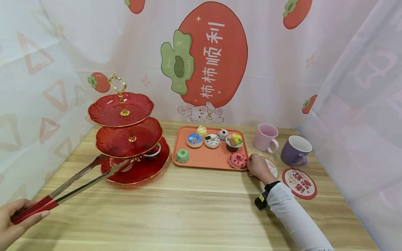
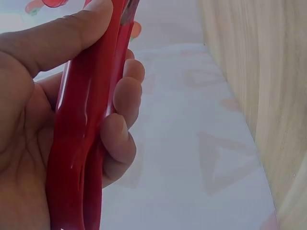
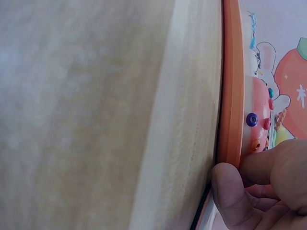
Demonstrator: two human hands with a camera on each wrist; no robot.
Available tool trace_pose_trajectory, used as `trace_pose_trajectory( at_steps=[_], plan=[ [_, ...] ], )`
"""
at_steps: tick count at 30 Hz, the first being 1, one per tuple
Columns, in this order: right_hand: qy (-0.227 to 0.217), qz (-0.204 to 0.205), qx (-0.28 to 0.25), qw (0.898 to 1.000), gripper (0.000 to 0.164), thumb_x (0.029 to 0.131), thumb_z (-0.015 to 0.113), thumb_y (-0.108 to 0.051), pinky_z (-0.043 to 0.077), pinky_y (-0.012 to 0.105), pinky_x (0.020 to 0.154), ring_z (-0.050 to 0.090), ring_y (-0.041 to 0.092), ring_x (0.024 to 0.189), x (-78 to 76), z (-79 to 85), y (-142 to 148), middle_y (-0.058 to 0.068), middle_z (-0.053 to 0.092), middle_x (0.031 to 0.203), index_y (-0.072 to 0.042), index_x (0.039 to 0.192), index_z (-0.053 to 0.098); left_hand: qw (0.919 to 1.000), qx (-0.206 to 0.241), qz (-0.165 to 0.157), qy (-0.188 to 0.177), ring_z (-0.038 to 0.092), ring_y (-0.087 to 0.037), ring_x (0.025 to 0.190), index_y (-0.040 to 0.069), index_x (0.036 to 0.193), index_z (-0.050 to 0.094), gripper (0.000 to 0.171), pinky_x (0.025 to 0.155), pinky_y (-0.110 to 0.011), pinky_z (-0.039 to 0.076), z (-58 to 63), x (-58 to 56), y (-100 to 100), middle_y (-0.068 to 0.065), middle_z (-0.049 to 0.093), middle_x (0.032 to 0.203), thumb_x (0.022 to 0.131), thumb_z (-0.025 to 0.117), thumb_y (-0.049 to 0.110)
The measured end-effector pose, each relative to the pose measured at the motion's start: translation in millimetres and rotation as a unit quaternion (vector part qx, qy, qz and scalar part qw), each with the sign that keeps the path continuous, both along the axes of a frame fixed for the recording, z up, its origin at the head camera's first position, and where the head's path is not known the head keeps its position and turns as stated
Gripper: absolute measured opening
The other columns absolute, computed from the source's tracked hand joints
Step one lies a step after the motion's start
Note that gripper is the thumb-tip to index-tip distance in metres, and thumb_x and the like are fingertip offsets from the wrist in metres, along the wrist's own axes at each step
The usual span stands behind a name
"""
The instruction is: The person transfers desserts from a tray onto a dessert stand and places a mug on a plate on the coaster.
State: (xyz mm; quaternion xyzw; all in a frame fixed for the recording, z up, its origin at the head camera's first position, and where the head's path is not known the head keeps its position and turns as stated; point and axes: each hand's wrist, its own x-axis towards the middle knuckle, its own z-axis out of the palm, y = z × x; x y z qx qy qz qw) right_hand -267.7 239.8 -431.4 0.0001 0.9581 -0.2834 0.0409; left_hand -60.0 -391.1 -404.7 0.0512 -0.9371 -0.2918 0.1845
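In the head view my left hand (image 1: pixel 14 228) grips metal tongs (image 1: pixel 73 181) by their red handles (image 2: pixel 81 129), fingers and thumb curled round them. The arms stand apart, with tips at the lower tiers of a red three-tier stand (image 1: pixel 138 176). On its bottom plate sits a dark cupcake (image 1: pixel 153 154), partly hidden by the middle tier. My right hand (image 1: pixel 259 167) pinches the front right corner of an orange tray (image 1: pixel 204 163), thumb against the outside of the rim in the right wrist view. A pink doughnut (image 1: pixel 237 160) lies in that corner, right beside the fingers.
The tray also carries a blue doughnut (image 1: pixel 194 139), a white doughnut (image 1: pixel 212 141), a green cake (image 1: pixel 182 155) and several other small cakes. To its right stand a pink mug (image 1: pixel 265 136) and a purple mug (image 1: pixel 293 151). A round coaster (image 1: pixel 299 183) lies before them.
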Motion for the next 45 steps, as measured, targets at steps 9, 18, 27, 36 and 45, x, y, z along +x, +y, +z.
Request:
trace_pose_trajectory(
  at_steps=[9,18,27,36,45],
  plan=[
    [-0.004,-0.003,-0.004,1.0,0.013,0.089,0.05,-0.001,0.046,0.028,0.046,0.058,0.012,0.045,0.0,-0.6,1,0.009,0.057,0.063,0.003,0.079,0.056,0.9996,-0.026,-0.009,0.007,0.039,-0.003,0.043,-0.013,0.086,0.06,0.027,0.037,-0.022,0.032,8.9,1.9,15,0.003,0.053,0.059,0.074,0.077,0.004],
    [-0.015,-0.006,-0.013,1.0,0.012,0.09,0.049,-0.001,0.046,0.028,0.046,0.058,0.013,0.046,-0.4,-3.9,0,0.009,0.058,0.064,0.004,0.082,0.057,0.9966,-0.079,-0.013,-0.021,0.036,-0.002,0.046,-0.003,0.089,0.065,0.032,0.041,-0.025,0.031,13.1,-0.1,23,0.005,0.051,0.06,0.071,0.081,0.018],
    [-0.009,-0.004,-0.007,1.0,0.013,0.089,0.049,-0.001,0.045,0.028,0.045,0.058,0.013,0.045,-1.2,-3.2,-1,0.009,0.057,0.062,0.003,0.079,0.056,0.996,-0.08,-0.018,-0.035,0.037,-0.001,0.048,-0.001,0.09,0.064,0.034,0.043,-0.025,0.03,17.5,-1.8,27,0.007,0.05,0.061,0.071,0.081,0.021],
    [-0.008,-0.003,-0.008,1.0,0.013,0.089,0.049,-0.001,0.045,0.028,0.045,0.058,0.012,0.045,-0.9,-2.2,-1,0.009,0.057,0.063,0.003,0.078,0.056,0.994,-0.097,-0.022,-0.045,0.037,-0.001,0.049,0.001,0.09,0.064,0.036,0.045,-0.026,0.029,18.2,-1.2,30,0.004,0.05,0.062,0.069,0.082,0.025],
    [-0.012,-0.005,-0.014,1.0,0.013,0.089,0.049,-0.001,0.046,0.028,0.045,0.058,0.013,0.046,0.2,0.1,0,0.01,0.057,0.064,0.003,0.079,0.056,0.9983,-0.049,-0.029,-0.007,0.036,-0.001,0.048,-0.007,0.087,0.063,0.035,0.042,-0.021,0.03,13.8,6.4,28,0.01,0.046,0.058,0.062,0.085,0.008]
  ],
)
